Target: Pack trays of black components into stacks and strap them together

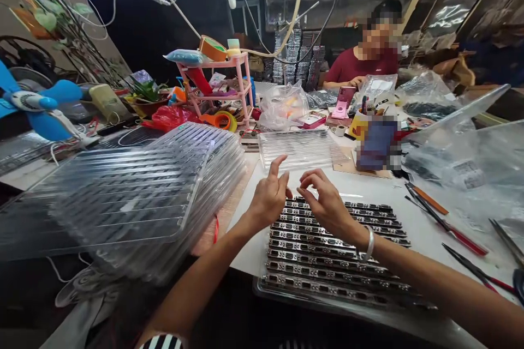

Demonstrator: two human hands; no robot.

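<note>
My left hand (268, 195) is raised above the far left edge of a tray of connectors, its index finger up and the other fingers bent, with nothing visible in it. Facing it, my right hand (327, 202) hovers over the tray's far part, fingers curved and thumb slightly apart from them; no held object shows. A small gap separates the fingertips of both hands. Beneath them, rows of metal-faced connectors (305, 256) fill a clear plastic tray (262, 286) at the table's front edge. My right forearm hides part of the rows.
Stacked clear trays (164, 185) stand at left beside a blue fan (41, 101). Another clear tray (298, 148) lies beyond my hands. A pink rack (245, 90) and a blurred blue object (376, 144) stand farther back. Pliers (462, 237) lie at right. A person (364, 65) sits opposite.
</note>
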